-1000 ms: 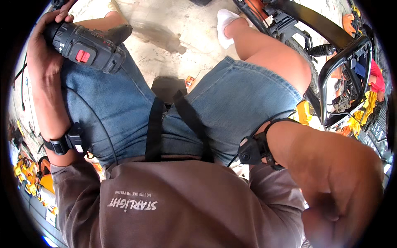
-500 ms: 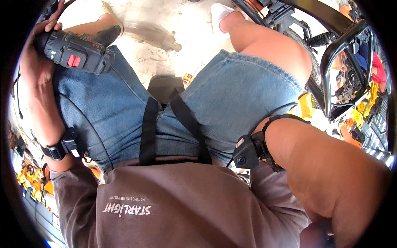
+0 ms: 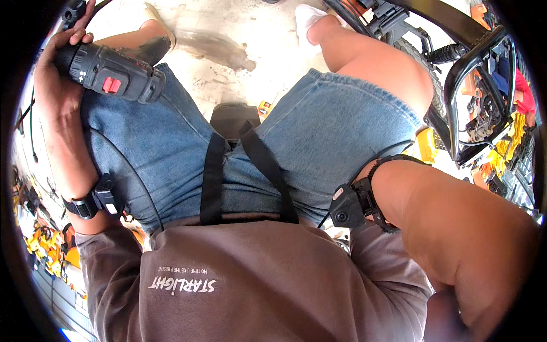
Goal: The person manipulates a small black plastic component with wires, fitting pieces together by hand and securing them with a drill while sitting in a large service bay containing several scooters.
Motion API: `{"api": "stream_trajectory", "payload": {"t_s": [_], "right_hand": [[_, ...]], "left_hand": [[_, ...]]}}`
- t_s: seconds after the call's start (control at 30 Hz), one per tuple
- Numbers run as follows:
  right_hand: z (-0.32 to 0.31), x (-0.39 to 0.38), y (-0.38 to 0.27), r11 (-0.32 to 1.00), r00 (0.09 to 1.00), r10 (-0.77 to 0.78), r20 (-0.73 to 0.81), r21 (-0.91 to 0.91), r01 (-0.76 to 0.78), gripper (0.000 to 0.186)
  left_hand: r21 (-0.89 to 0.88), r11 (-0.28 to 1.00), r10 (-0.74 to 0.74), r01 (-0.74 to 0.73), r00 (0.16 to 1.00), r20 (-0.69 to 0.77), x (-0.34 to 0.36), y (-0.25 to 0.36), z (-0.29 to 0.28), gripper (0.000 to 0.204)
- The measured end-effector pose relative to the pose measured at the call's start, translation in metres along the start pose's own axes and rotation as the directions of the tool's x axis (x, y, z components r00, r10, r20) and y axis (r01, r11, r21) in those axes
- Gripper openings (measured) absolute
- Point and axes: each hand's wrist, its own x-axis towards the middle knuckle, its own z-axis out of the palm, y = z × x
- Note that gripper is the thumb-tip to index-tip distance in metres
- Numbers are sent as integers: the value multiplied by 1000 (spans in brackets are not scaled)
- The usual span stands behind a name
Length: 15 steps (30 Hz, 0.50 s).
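Observation:
At the upper left, my left hand (image 3: pixel 60 85) is closed around the end of a black cordless drill (image 3: pixel 114 80). The drill has a ringed collar and a red switch on its top side, and lies across above my left thigh. One finger reaches up beside a black fitting (image 3: pixel 71 14) at the picture's edge. Bent up close to the camera, my right forearm (image 3: pixel 456 228) fills the right side. Only a blurred part of what looks like my right hand (image 3: pixel 447 313) shows at the lower right; its fingers are not distinguishable.
A black tubular frame (image 3: pixel 456 97) with a tyre and a shock absorber stands at the right. Yellow and orange parts (image 3: pixel 515 134) lie beyond it, near another person's red sleeve (image 3: pixel 524 97). More yellow parts (image 3: pixel 51 245) sit at the left. The pale floor (image 3: pixel 256 34) has dark stains.
The whole view has shifted slightly, so everything sits a little further right. My left hand still holds the drill, and my right arm stays bent up.

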Motion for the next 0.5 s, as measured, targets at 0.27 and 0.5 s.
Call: {"api": "stream_trajectory", "payload": {"t_s": [0.27, 0.5], "right_hand": [[1, 3, 2, 1000, 1000, 8, 24, 6, -8, 13], [0, 8, 3, 1000, 998, 20, 61, 19, -21, 12]], "left_hand": [[-6, 1000, -10, 10, 1000, -12, 2, 1, 4, 39], [-5, 1000, 4, -4, 1000, -7, -2, 2, 9, 35]]}}
